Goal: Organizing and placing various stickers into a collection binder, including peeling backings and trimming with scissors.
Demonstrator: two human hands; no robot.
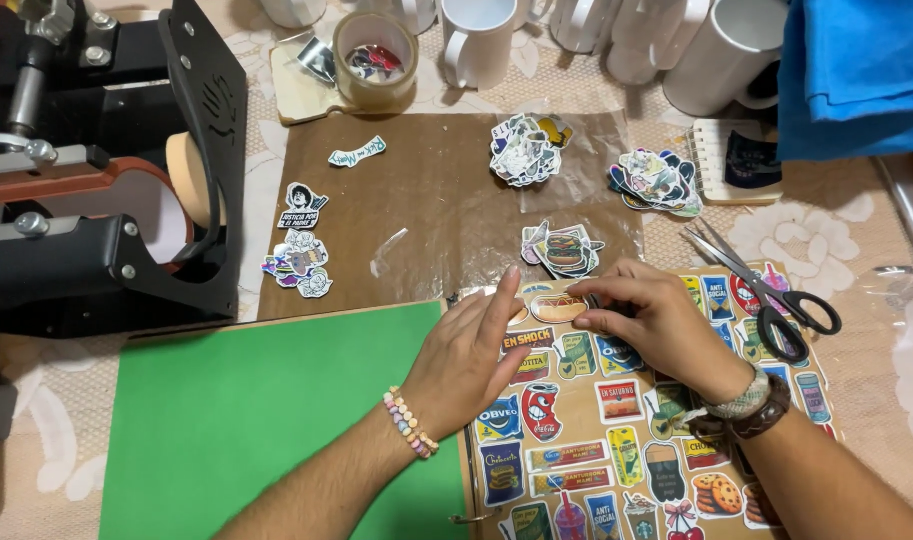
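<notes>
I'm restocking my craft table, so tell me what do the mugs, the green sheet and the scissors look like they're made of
The mugs look like glazed white ceramic: smooth, with soft sheen. The green sheet seems matte paper or card: flat, no glare, though thin foam is possible. The scissors show bare metal blades and black handles, likely plastic.
</notes>
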